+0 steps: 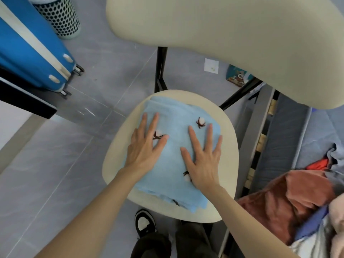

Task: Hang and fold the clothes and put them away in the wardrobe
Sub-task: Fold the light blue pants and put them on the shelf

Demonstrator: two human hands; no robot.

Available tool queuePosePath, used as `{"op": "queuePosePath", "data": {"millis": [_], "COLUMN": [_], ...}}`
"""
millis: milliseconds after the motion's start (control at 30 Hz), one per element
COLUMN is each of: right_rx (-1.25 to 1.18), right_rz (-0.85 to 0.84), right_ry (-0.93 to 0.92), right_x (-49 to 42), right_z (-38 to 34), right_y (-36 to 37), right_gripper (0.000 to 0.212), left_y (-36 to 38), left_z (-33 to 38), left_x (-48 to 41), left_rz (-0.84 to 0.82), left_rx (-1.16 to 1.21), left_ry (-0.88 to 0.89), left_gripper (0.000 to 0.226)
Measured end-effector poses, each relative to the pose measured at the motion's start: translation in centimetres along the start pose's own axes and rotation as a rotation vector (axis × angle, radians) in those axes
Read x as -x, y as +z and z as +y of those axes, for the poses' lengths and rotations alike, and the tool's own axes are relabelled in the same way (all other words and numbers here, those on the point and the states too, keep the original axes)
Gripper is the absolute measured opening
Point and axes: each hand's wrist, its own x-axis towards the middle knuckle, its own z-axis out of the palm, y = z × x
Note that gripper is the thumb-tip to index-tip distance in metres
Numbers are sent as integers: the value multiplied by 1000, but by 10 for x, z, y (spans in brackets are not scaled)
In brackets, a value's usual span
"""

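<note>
Both hands are flat down. The left hand (pixel 145 148) and right hand (pixel 204 161) have their fingers (pixel 193 138) straight and spread, gripping nothing, just pressing on the folded light-blue cloth (pixel 173 127) with cotton-boll motifs. It's right under the fingers on the cream chair seat (pixel 113 155), long axis running away from the person and tipping a bit left. The unfolded clothes pile (pixel 279 202) sits well right of the fingers. Beyond them there's a panda-print pack (pixel 237 77), no readable writing, and a blue suitcase (pixel 28 53) far left.

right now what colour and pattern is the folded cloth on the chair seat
The folded cloth is light blue with small white-and-dark-brown cotton-boll motifs; head view.
</note>
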Motion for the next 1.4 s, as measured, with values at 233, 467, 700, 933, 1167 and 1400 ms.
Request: {"op": "queuePosePath", "data": {"millis": [233,467,700,933,1167,1400], "right_rx": [-397,-445,-355,-388,-459,-490], "right_rz": [5,-18,-89,-224,-228,-306], "right_ry": [463,474,435,384,282,35], "right_x": [17,9,3,12,43,55], "right_z": [-6,3,15,21,17,-52], "right_y": [-5,-1,-9,-43,-59,-103], "right_gripper": [76,80,78,77,72,72], "left_y": [-16,-10,-7,22,29,-31], "left_z": [-6,-11,-11,-11,-2,10], "left_x": [-4,-5,-5,38,95,162], "left_rz": [-7,-84,-269,-255,-120,122], "left_rx": [310,330,431,740,918,1005], "left_ry": [-162,-38,-19,-140,-196,-172], "left_gripper": [79,87,89,100,93,84]}}
